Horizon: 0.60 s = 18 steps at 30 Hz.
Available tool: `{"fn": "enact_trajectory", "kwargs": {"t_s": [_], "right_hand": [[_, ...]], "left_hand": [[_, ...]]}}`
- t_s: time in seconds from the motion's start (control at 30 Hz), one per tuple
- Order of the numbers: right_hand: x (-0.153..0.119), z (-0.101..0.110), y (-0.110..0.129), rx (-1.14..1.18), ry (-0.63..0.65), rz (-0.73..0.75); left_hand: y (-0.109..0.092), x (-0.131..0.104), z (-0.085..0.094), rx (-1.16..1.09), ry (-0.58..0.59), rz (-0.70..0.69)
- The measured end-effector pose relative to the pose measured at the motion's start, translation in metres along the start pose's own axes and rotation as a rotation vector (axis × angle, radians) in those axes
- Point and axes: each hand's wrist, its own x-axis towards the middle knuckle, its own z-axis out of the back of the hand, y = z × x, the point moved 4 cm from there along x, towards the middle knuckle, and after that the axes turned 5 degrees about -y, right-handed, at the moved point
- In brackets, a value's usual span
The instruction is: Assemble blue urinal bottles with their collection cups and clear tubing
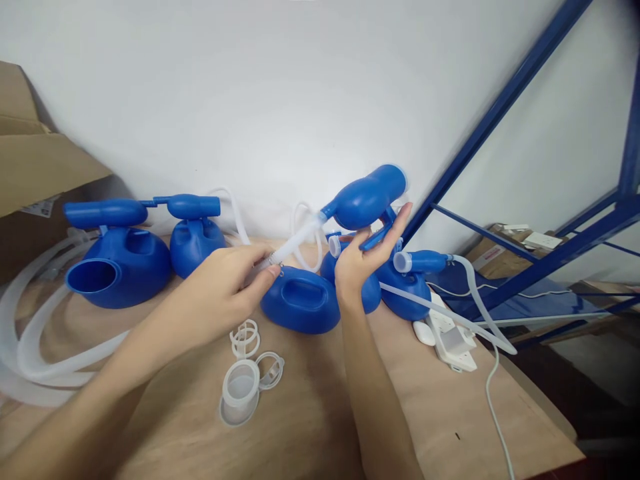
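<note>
My right hand point(367, 257) holds up a blue funnel-shaped piece point(367, 200) by its underside, its wide mouth facing up and right. A translucent hose point(299, 239) is joined to its narrow left end. My left hand point(245, 280) pinches that hose near a small metal clip point(274, 261). Below the hose, a blue bottle point(301, 300) with a recessed handle stands on the table. White plastic rings point(245, 339) and a translucent cup point(241, 387) lie in front of it.
Blue bottles with attached funnels stand at left point(127, 267) and right point(407, 293). Coiled hoses point(30, 353) lie far left beside a cardboard box point(45, 167). A white power strip point(453, 340) sits on the wooden table point(310, 427); a blue metal rack point(500, 100) rises at right.
</note>
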Motion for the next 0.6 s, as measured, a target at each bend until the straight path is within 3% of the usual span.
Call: {"fn": "enact_trajectory", "kwargs": {"t_s": [0.1, 0.23, 0.37, 0.5, 0.6], "right_hand": [[-0.002, -0.004, 0.008, 0.090, -0.042, 0.082], [-0.005, -0.010, 0.013, 0.244, 0.066, 0.087], [-0.004, -0.010, 0.019, 0.399, 0.127, -0.043], [-0.001, -0.011, 0.019, 0.389, 0.059, -0.266], [0.000, -0.013, 0.015, 0.350, 0.038, -0.348]], "left_hand": [[0.006, 0.007, -0.002, -0.091, -0.028, 0.050], [0.015, 0.012, 0.005, -0.140, -0.132, 0.078], [0.019, 0.012, 0.010, -0.088, -0.152, 0.041], [0.019, 0.013, 0.010, -0.041, -0.142, 0.015], [0.018, 0.014, 0.008, -0.005, -0.129, 0.022]]}}
